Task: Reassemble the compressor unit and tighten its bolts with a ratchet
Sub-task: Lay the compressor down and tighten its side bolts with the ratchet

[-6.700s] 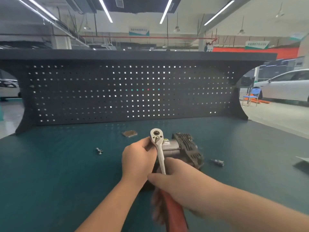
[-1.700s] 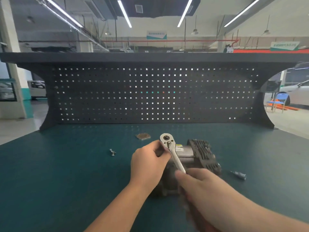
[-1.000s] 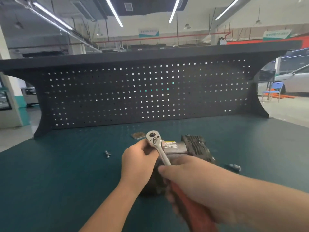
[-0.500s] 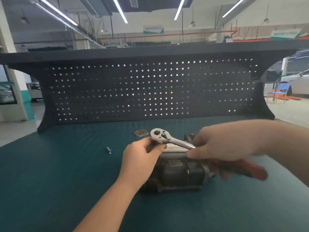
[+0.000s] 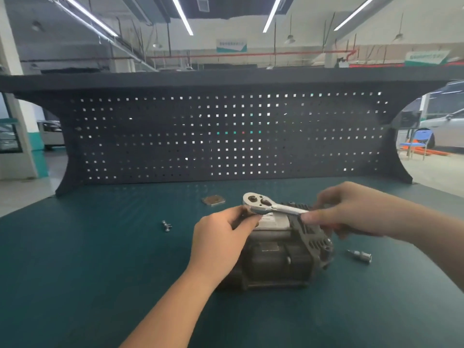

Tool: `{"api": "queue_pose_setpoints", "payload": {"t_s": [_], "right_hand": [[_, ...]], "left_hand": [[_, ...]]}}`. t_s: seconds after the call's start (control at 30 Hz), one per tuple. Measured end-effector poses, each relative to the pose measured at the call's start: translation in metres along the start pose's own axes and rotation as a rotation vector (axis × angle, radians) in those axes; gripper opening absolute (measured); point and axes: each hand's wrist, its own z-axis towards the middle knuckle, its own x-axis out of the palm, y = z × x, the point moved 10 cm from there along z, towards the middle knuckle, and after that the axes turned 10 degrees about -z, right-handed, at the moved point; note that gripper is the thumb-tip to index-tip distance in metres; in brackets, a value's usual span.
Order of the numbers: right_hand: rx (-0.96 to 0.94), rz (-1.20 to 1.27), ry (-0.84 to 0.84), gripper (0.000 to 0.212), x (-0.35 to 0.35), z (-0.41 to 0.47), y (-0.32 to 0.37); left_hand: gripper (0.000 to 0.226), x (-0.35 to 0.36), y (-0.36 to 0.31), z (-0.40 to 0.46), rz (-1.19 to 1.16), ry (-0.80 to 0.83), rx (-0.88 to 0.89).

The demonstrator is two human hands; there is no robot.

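The dark metal compressor unit [image 5: 281, 257] lies on the green bench mat, its ribbed end cover to the right. A chrome ratchet [image 5: 271, 205] lies across its top, head at the left, handle pointing right. My right hand [image 5: 351, 212] grips the ratchet's red handle, which is mostly hidden under the fingers. My left hand [image 5: 221, 237] grips the left end of the compressor just under the ratchet head, thumb up against the head. The bolt under the head is hidden.
A small metal fitting [image 5: 166, 225] lies left of the unit and a socket bit [image 5: 359, 255] lies to its right. A flat brownish square plate [image 5: 213, 199] rests behind. A black pegboard [image 5: 226, 136] walls the back of the bench mat [image 5: 88, 272].
The ratchet handle has swung from pointing toward me round to the right, my right hand going with it. My left hand has stayed on the compressor.
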Motion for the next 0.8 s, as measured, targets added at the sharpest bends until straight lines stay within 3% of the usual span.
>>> {"api": "queue_pose_setpoints", "payload": {"t_s": [0.13,0.23,0.33,0.4,0.53,0.6,0.67,0.73,0.8], "right_hand": [[-0.104,-0.177,0.001,0.03,0.035,-0.013,0.026],[-0.044,0.133,0.048,0.015,0.086,-0.029,0.048],[0.006,0.358,0.098,0.023,0.119,-0.026,0.05],[-0.003,0.247,0.032,0.026,0.106,-0.023,0.029],[-0.026,-0.303,-0.269,0.031,0.035,-0.006,-0.011],[-0.036,-0.499,-0.425,0.035,0.007,-0.006,-0.004],[-0.052,-0.656,-0.463,0.038,0.011,-0.008,0.008],[-0.077,-0.627,-0.377,0.043,0.037,-0.016,0.023],[-0.096,-0.354,-0.237,0.039,0.069,-0.027,0.041]], "left_hand": [[0.018,-0.005,0.009,0.0,0.0,-0.06,-0.022],[0.009,-0.005,0.018,-0.002,0.026,-0.089,-0.077],[0.013,-0.006,0.02,-0.003,0.027,-0.087,-0.081],[0.013,-0.006,0.014,-0.003,-0.003,-0.054,-0.038],[0.02,-0.001,-0.003,-0.005,0.041,0.026,0.054],[0.015,-0.001,-0.002,-0.004,0.036,0.002,0.049],[0.015,-0.004,0.002,-0.002,-0.001,-0.035,0.015],[0.017,-0.005,0.007,-0.002,0.004,-0.057,-0.008],[0.014,-0.007,0.012,-0.004,-0.002,-0.089,-0.039]]}}
